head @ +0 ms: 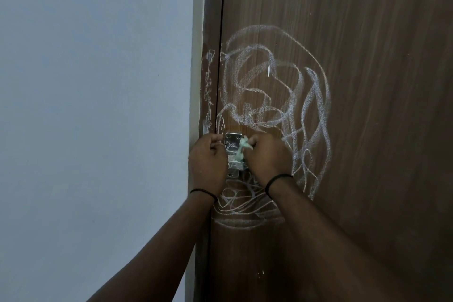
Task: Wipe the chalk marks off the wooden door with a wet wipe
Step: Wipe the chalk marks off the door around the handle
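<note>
I find the wooden door (355,81) heavily scrawled with white chalk marks (274,95) above and below its metal latch (232,147). My right hand (267,157) is clenched on a crumpled wet wipe (241,148) against the latch. My left hand (208,162) is curled closed at the latch's left edge.

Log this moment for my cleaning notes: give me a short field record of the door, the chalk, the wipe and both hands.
door: brown wooden door, shut against its frame
chalk marks: white scribbles above, beside and below the lock, some on the frame too; mostly unwiped
metal lock plate: at door edge, faint chalk on it
wet wipe: crumpled, pale green, pressed at the lock plate
right hand: fingers closed on the wipe
left hand: curled at the door edge beside the lock
wall: plain, left
</note>
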Motion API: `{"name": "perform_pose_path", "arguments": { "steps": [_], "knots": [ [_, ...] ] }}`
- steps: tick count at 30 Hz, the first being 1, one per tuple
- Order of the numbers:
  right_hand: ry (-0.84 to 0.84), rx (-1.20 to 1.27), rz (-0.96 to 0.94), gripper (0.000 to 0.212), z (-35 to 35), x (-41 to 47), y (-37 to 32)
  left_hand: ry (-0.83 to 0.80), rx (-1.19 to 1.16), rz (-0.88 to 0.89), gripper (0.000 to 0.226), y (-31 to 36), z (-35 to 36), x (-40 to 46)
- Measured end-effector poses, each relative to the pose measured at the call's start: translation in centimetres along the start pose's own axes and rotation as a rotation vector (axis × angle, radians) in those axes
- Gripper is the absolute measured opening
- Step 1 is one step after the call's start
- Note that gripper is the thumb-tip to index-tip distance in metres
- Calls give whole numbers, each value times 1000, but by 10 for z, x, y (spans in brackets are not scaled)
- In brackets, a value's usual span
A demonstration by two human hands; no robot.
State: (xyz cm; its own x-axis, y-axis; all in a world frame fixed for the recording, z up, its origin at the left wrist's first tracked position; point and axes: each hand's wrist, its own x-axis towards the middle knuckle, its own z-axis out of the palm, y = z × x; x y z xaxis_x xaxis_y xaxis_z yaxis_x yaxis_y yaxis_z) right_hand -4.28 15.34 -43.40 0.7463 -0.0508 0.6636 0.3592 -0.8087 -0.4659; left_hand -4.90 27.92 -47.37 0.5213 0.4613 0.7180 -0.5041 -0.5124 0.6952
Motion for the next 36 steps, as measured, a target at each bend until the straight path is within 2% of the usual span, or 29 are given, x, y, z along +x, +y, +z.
{"name": "perform_pose_path", "arguments": {
  "steps": [2, 5, 8, 9, 12, 15, 21, 24, 26, 29, 32, 36],
  "knots": [
    [-63, -30, 25, 10, -1, 1, 0, 5, 3, -1, 22, 1, -1, 0],
    [20, 27, -2, 11, 0, 1, 3, 7, -4, -3, 21, 0, 0, 0],
    [-180, -15, 70, 12, 0, 4, 5, -18, -5, -5, 22, -2, 1, -2],
    [-168, 0, 76, 14, -1, 6, 5, -30, -7, -8, 22, -2, 2, -4],
    [16, 48, -11, 12, -1, 7, 1, -26, -16, -9, 22, -3, 2, -4],
    [-137, -29, -1, 8, 2, 6, 2, -24, -16, -22, 22, -3, 2, -4],
    [26, 159, 23, 14, 7, 3, 5, -18, 2, -20, 21, -2, 0, -1],
    [204, 379, 68, 13, 1, 8, -3, -13, -28, 19, 21, 2, -5, -2],
    [179, 632, 109, 15, -3, 12, -10, -57, -74, 44, 27, 9, -6, 0],
    [-2, 840, 124, 19, -3, 11, -18, -162, -313, -17, 35, 23, -6, 4],
    [-40, 909, 69, 18, -1, 7, -19, -174, -391, -46, 23, 29, -7, 9],
    [45, 850, 21, 25, 1, 7, -16, -49, -381, -129, 19, 24, -11, 7]
  ]
}}
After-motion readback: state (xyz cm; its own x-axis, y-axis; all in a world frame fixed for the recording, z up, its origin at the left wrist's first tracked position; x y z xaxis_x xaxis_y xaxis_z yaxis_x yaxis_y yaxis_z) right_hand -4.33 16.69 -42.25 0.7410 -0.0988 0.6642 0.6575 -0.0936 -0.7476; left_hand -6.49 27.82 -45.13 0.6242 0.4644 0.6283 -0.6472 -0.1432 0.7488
